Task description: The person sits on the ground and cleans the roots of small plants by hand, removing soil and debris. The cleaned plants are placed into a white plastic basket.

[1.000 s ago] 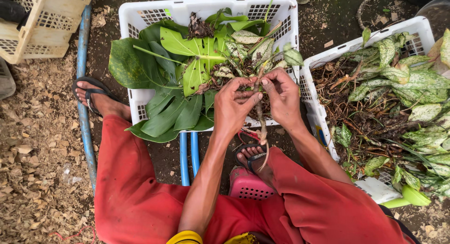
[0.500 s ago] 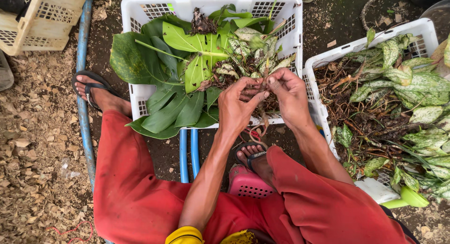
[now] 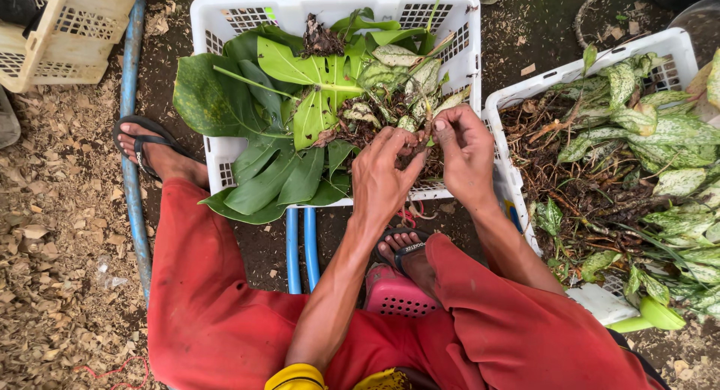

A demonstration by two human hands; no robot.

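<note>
White plastic crate (image 3: pixel 225 15) in front of us, filled with broad green leaves (image 3: pixel 300 90). Our left hand (image 3: pixel 382 176) and right hand (image 3: pixel 465 154) meet over its near edge, fingertips pinched on a small rooted cutting (image 3: pixel 420 131). We judge we are mid-way through cleaning that stem; next calls for a firm pinch and careful pull. Second crate (image 3: pixel 675 45) of speckled plants sits right.

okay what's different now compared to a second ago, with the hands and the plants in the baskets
Both hands, left hand and right hand, have drawn closer together over the near edge of the middle basket, fingertips pinching the same plant cutting. Nothing was let go. The green leaves, the right basket and the blue pipes stayed put.
</note>
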